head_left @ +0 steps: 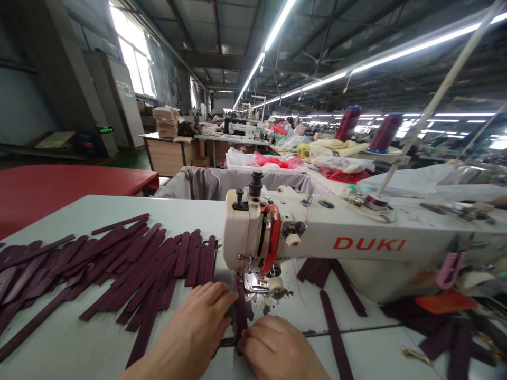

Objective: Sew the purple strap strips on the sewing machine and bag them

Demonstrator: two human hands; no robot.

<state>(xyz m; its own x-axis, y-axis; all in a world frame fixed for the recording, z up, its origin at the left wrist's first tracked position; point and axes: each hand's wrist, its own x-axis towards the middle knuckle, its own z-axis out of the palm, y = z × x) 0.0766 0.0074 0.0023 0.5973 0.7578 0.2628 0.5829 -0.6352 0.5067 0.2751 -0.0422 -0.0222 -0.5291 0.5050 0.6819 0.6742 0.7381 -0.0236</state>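
Note:
A dark maroon leather strap (240, 309) lies under the presser foot (257, 285) of a white DUKI sewing machine (356, 237). My left hand (194, 330) rests flat beside the strap on its left, fingers stretched out and touching its edge. My right hand (277, 348) is curled, its fingertips pinching the strap's near end. Both hands sit just in front of the needle area.
A spread of several maroon straps (119, 269) covers the table's left half. More straps (336, 327) lie right of the needle. Two maroon thread cones (386, 132) stand behind the machine. A grey cloth-lined bin (214, 182) sits beyond the table, a red surface (59, 184) at left.

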